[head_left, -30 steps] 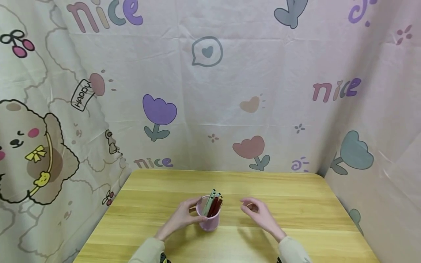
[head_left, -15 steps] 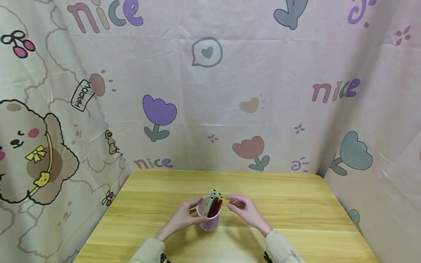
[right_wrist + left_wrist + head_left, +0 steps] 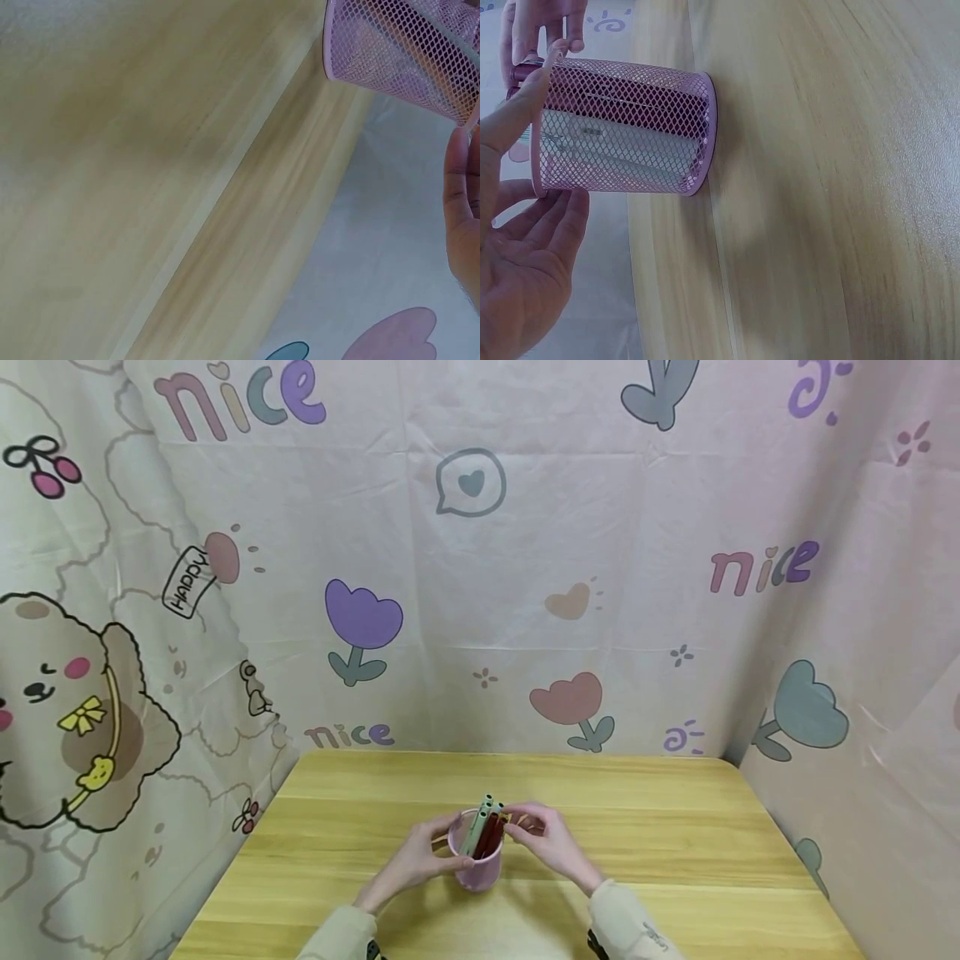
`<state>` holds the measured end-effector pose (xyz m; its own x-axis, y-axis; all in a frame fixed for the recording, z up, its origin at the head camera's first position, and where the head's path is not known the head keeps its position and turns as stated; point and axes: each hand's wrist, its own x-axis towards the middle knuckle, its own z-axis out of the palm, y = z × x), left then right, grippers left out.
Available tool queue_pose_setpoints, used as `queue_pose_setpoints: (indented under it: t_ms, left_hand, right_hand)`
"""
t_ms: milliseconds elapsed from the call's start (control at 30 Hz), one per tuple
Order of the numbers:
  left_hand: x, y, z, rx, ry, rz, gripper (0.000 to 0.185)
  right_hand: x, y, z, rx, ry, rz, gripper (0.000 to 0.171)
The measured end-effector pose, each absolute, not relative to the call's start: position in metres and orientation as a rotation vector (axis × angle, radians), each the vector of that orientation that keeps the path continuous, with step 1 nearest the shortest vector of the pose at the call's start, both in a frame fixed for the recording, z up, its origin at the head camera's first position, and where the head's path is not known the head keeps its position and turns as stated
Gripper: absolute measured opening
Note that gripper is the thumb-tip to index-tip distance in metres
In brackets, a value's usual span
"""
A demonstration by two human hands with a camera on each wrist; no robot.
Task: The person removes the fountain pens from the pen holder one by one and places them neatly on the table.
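Observation:
A pink mesh pen holder (image 3: pixel 477 875) stands upright on the wooden table, with several pens inside. Some pens are pale green (image 3: pixel 474 835), others dark red (image 3: pixel 489 837). My left hand (image 3: pixel 416 858) grips the holder near its rim, thumb on the near side and fingers on the far side; the left wrist view shows this hand (image 3: pixel 529 262) around the rim too. On the right, my right hand (image 3: pixel 551 843) pinches the top of a dark red pen at the rim. Only part of that hand (image 3: pixel 463 202) appears in the right wrist view, where its pinch is out of frame.
The light wooden table (image 3: pixel 660 835) extends around the holder on all sides. Behind it and at both sides hangs a pale printed curtain (image 3: pixel 480 610) with flowers and lettering, close to the table's back edge.
My right hand has moved left from beside the holder to the pens and now pinches one dark red pen's top. The left hand and the holder have stayed in place.

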<state>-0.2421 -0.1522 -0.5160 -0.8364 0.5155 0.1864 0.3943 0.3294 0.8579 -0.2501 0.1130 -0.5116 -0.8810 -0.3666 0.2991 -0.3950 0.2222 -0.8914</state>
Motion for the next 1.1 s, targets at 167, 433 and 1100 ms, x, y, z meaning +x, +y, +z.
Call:
queue_pose_setpoints:
  t_ms: [167, 433, 1100]
  left_hand:
    - [-0.243, -0.152, -0.517, 0.877, 2.460, 1.537, 0.084]
    - [-0.244, -0.153, -0.518, 0.900, 2.450, 1.546, 0.084]
    - [-0.243, -0.151, -0.517, 0.865, 2.432, 1.577, 0.083]
  right_hand:
    - [-0.250, 0.111, -0.512, 0.751, -2.412, 1.805, 0.028]
    - [-0.249, 0.109, -0.510, 0.739, -2.435, 1.820, 0.027]
    - [-0.248, 0.103, -0.504, 0.729, -2.501, 1.793, 0.020]
